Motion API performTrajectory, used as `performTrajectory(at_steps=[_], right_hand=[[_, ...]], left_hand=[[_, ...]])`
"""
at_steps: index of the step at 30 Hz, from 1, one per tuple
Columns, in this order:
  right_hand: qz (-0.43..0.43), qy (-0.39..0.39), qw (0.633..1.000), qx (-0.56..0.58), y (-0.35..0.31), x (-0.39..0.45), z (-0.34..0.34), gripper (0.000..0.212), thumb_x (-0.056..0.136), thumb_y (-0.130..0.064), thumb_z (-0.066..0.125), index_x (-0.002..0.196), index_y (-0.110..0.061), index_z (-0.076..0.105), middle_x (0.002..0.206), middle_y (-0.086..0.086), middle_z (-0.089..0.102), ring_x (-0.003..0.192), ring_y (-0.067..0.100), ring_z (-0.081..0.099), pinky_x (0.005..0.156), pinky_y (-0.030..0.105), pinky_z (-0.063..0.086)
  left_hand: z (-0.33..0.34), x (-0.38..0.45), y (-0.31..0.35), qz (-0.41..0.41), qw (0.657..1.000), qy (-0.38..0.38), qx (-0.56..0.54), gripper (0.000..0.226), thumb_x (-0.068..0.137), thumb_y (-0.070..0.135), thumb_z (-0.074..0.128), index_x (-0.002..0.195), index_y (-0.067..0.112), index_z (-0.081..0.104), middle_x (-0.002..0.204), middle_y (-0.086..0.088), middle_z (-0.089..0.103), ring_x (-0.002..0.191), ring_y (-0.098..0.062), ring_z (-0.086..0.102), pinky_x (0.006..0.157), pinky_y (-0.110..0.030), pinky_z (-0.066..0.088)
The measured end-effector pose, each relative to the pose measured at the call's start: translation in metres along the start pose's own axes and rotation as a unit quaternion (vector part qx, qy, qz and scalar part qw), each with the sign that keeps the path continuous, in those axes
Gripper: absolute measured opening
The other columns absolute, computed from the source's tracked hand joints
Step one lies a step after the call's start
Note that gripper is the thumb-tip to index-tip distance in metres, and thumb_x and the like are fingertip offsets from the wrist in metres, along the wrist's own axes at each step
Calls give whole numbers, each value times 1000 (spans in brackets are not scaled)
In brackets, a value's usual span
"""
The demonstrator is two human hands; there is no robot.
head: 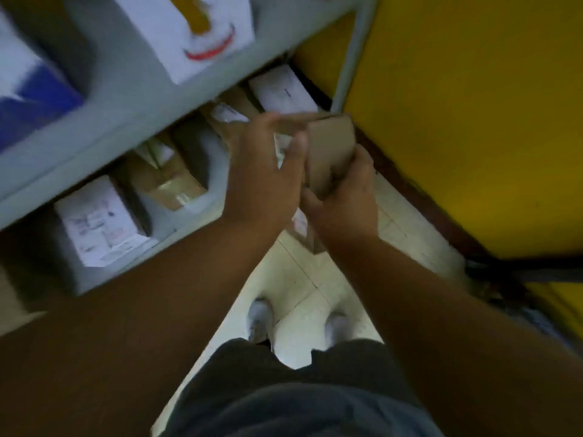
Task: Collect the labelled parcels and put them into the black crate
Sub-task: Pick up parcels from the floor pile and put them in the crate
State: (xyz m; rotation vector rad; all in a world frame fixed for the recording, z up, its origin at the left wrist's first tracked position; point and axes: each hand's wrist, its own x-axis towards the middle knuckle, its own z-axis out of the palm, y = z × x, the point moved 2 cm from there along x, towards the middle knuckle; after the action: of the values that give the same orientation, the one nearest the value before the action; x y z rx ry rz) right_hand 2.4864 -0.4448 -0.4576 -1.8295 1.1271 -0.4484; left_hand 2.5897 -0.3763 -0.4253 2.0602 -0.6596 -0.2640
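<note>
A yellow wall (473, 121) meets the white tiled floor (303, 298) beside grey shelving (94, 146)

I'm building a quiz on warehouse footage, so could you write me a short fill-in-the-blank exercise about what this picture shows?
1. The left hand and the right hand together hold a brown ____ box.
2. The wall on the right is painted ____.
3. The labelled parcels sit on a grey ____.
4. The black crate is ____ in this view.

Missing words: cardboard; yellow; shelf; not visible
</note>
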Motion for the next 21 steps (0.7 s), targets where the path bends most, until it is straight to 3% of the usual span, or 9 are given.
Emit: performTrajectory(at_steps=[2,4,5,7,9,12,14,17,21], right_hand=[[24,-57,994,95,-23,-21,-2,86,73,-45,72,147,-32,31,137,-5,56,120,14,59,91,40,56],[47,-157,972,167,-41,-43,4,69,70,-46,66,136,-35,47,123,-6,67,107,17,69,82,45,61],[52,-205,960,183,-48,-53,9,62,69,-48,63,129,-35,55,117,-5,71,102,18,71,81,47,61],[58,-277,940,190,-59,-74,22,50,71,-41,62,121,-34,64,110,-4,74,97,19,73,85,49,59],[40,-348,926,142,-59,-104,37,49,73,-41,60,122,-35,64,109,-6,75,97,20,73,88,48,58],[-3,-431,902,24,-50,-161,58,60,66,-66,54,120,-40,62,105,-11,75,94,16,73,88,42,57],[-32,-472,879,-57,-41,-209,72,67,70,-78,46,114,-31,65,99,-9,75,91,16,72,83,36,56],[-67,-516,844,-132,-32,-289,87,52,94,-64,42,99,-20,68,94,-2,74,85,20,69,78,35,54],[-99,-541,810,-202,-27,-376,97,53,101,-56,37,92,-12,67,90,7,72,82,26,68,82,39,55]], left_hand=[[-47,-19,-13,-60,996,64,24,45,93,42,56,135,26,48,132,-2,50,115,-17,54,94,-34,48],[-86,-47,-33,-171,980,94,41,53,91,52,54,137,28,43,133,-3,51,116,-20,54,95,-38,46],[-101,-65,-40,-224,969,102,20,51,90,56,51,133,29,45,127,-1,57,111,-19,57,94,-38,47],[-121,-110,-45,-301,944,129,-44,32,89,59,47,109,35,54,101,12,66,89,-9,63,77,-31,51],[-129,-165,-51,-341,922,167,-73,28,88,60,47,97,36,55,84,17,66,78,-2,64,65,-23,49],[-135,-255,-61,-395,880,253,-79,23,86,60,49,91,38,53,81,19,65,70,4,64,63,-21,48],[-146,-311,-70,-435,850,289,-75,19,89,56,51,87,37,51,82,17,65,71,2,64,66,-26,52],[-171,-389,-81,-464,818,336,-46,20,89,54,53,91,34,52,84,13,65,76,-6,64,68,-33,54],[-203,-478,-89,-471,805,357,-50,33,91,50,54,120,35,52,90,18,63,77,-1,63,60,-22,49]])
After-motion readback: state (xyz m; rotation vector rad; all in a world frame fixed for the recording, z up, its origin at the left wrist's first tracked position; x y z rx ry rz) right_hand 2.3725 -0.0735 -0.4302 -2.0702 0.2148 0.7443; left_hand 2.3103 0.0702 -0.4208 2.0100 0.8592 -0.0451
